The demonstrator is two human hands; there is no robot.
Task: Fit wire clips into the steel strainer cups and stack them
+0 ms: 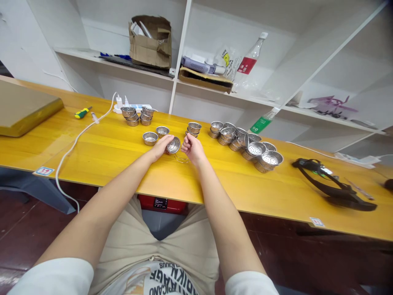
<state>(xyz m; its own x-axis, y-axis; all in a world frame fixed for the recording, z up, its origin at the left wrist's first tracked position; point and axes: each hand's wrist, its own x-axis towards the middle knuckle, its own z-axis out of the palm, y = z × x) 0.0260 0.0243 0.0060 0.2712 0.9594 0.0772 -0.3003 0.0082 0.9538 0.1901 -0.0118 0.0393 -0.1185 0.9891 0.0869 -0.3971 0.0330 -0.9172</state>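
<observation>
We cannot see the far side of the cup (174,145) at the left hand (161,148), whose fingers hide part of its wall. The right hand's (193,149) fingertips are curled in, so we can't tell what they pinch; it also covers the lower part of the stack (194,128) behind. The wire loop (181,162) beneath is too thin for us to trace fully. Cups hide the base of the green-labelled bottle (260,124). To us the headset (331,186) looks blurred, and the writing on the small screen (160,203) is unreadable. Picture edges cut off the tan box (24,102), a dark object (389,184) and the shirt (158,282).
</observation>
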